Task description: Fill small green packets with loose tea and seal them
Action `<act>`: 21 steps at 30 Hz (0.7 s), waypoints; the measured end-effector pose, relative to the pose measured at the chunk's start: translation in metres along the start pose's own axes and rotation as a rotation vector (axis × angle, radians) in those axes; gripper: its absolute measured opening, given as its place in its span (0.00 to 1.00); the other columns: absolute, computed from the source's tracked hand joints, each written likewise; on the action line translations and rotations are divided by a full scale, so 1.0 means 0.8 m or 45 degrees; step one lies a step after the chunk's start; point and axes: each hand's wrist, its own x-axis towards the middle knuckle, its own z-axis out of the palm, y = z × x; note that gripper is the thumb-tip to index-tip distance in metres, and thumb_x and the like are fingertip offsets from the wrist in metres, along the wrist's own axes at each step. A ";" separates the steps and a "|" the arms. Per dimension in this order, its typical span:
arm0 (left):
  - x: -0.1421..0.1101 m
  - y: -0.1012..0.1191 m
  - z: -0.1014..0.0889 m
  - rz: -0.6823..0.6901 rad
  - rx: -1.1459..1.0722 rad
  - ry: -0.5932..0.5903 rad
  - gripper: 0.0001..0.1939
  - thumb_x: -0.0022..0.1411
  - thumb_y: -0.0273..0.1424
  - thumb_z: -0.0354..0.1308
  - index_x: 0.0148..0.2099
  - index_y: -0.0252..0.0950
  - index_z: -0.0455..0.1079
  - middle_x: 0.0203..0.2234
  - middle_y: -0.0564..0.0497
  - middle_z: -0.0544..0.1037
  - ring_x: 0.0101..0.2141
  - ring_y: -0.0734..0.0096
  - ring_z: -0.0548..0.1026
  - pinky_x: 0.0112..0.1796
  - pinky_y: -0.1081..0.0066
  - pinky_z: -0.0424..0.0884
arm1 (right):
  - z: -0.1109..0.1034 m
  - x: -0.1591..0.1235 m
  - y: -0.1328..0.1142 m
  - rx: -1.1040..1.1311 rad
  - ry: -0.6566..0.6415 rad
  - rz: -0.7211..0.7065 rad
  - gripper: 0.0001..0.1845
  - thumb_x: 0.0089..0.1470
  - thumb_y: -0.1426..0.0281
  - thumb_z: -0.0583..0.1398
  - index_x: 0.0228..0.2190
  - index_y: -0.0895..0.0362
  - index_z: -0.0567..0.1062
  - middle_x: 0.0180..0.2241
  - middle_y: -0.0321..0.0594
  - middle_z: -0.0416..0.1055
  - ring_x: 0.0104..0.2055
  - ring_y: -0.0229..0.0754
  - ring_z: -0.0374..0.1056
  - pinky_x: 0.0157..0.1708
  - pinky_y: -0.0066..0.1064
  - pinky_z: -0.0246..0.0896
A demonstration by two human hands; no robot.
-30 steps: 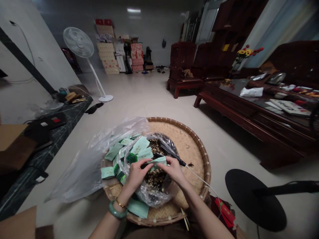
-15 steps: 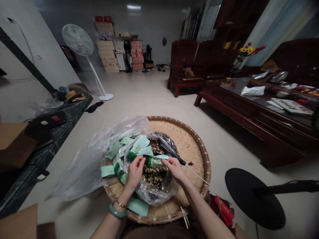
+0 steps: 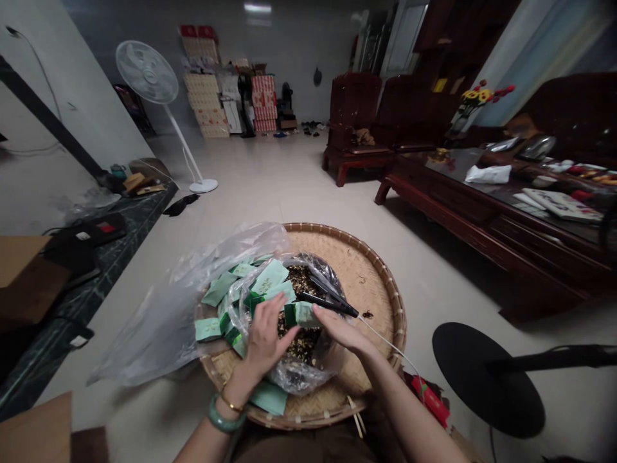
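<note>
A round woven bamboo tray point(image 3: 383, 276) lies in front of me on my lap. On it sits a clear plastic bag of dark loose leaves point(image 3: 301, 344). My left hand point(image 3: 264, 339), with a green bangle on its wrist, and my right hand point(image 3: 341, 329) both pinch one small green packet point(image 3: 303, 314) above the bag. A black clamp-like tool point(image 3: 328, 302) with a white cord lies just behind the packet, touching its top edge. Several more green packets point(image 3: 226, 296) are heaped at the left of the tray, half inside a second clear bag point(image 3: 183, 308).
A dark stone counter point(image 3: 96, 251) with boxes runs along the left. A dark wooden table point(image 3: 486, 212) and chairs stand at the right. A black round fan base point(image 3: 486, 379) sits on the floor at lower right, a white standing fan point(image 3: 147, 74) farther back.
The packet was stretched out long between both hands. Now my hands are closer together, the packet looks shorter, and it sits up against the black tool.
</note>
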 end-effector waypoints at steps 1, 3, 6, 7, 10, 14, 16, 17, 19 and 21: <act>-0.002 0.004 0.002 0.126 0.050 -0.079 0.27 0.57 0.33 0.60 0.58 0.34 0.63 0.52 0.40 0.71 0.50 0.53 0.67 0.50 0.54 0.65 | 0.001 0.002 -0.004 0.004 -0.122 0.005 0.28 0.61 0.53 0.47 0.29 0.56 0.79 0.26 0.36 0.76 0.30 0.40 0.70 0.32 0.32 0.69; -0.005 0.009 0.008 0.264 0.096 -0.196 0.29 0.57 0.29 0.59 0.61 0.34 0.59 0.53 0.39 0.70 0.49 0.52 0.66 0.49 0.53 0.66 | 0.005 0.006 -0.011 0.037 -0.378 0.088 0.27 0.62 0.54 0.47 0.31 0.57 0.79 0.29 0.37 0.76 0.32 0.41 0.70 0.35 0.33 0.68; -0.008 0.005 0.020 0.277 0.065 -0.144 0.28 0.58 0.23 0.56 0.60 0.32 0.59 0.49 0.40 0.73 0.46 0.54 0.67 0.47 0.55 0.69 | 0.012 0.012 -0.021 0.016 -0.441 0.168 0.28 0.60 0.53 0.49 0.25 0.59 0.78 0.25 0.37 0.75 0.28 0.40 0.68 0.32 0.32 0.66; -0.009 0.002 0.023 0.253 0.046 -0.118 0.27 0.57 0.23 0.56 0.60 0.32 0.60 0.48 0.41 0.74 0.46 0.54 0.67 0.47 0.55 0.69 | 0.012 0.013 -0.024 0.024 -0.441 0.181 0.29 0.59 0.52 0.50 0.24 0.59 0.77 0.24 0.37 0.75 0.27 0.40 0.68 0.32 0.32 0.66; -0.008 -0.007 0.025 0.124 -0.006 -0.079 0.25 0.56 0.25 0.58 0.56 0.36 0.64 0.44 0.44 0.75 0.44 0.57 0.69 0.45 0.56 0.71 | 0.004 0.017 -0.032 0.167 -0.413 0.198 0.29 0.57 0.49 0.51 0.26 0.60 0.78 0.26 0.38 0.75 0.30 0.42 0.70 0.34 0.33 0.66; -0.005 -0.016 0.015 -0.117 -0.061 0.044 0.20 0.54 0.29 0.60 0.51 0.37 0.68 0.40 0.45 0.74 0.43 0.59 0.71 0.44 0.58 0.72 | -0.018 0.013 -0.032 0.315 -0.198 0.314 0.28 0.60 0.52 0.48 0.40 0.60 0.77 0.36 0.44 0.77 0.40 0.46 0.72 0.39 0.36 0.68; -0.004 -0.021 0.009 -0.217 -0.097 0.098 0.19 0.54 0.32 0.61 0.49 0.36 0.69 0.39 0.45 0.73 0.41 0.60 0.72 0.42 0.61 0.73 | -0.022 0.007 -0.025 0.039 -0.189 0.337 0.20 0.59 0.59 0.51 0.43 0.58 0.75 0.41 0.46 0.75 0.44 0.48 0.71 0.44 0.40 0.66; -0.003 -0.024 0.007 -0.260 -0.112 0.115 0.20 0.53 0.33 0.61 0.49 0.36 0.69 0.39 0.46 0.73 0.39 0.61 0.73 0.39 0.63 0.74 | -0.020 0.004 -0.020 -0.158 -0.252 0.326 0.17 0.57 0.63 0.55 0.44 0.58 0.75 0.44 0.47 0.74 0.47 0.49 0.70 0.48 0.41 0.64; -0.003 -0.028 0.005 -0.322 -0.129 0.145 0.21 0.52 0.35 0.61 0.49 0.36 0.69 0.38 0.46 0.73 0.35 0.63 0.74 0.35 0.65 0.74 | -0.009 -0.001 -0.012 -0.516 -0.439 0.309 0.24 0.49 0.71 0.62 0.50 0.59 0.71 0.50 0.51 0.70 0.53 0.53 0.65 0.54 0.42 0.57; -0.002 -0.032 0.004 -0.348 -0.130 0.178 0.22 0.51 0.36 0.62 0.49 0.35 0.69 0.38 0.46 0.74 0.35 0.64 0.74 0.34 0.66 0.74 | 0.010 -0.003 -0.007 -0.748 -0.551 0.337 0.39 0.43 0.73 0.66 0.57 0.61 0.62 0.57 0.57 0.61 0.58 0.57 0.57 0.56 0.43 0.54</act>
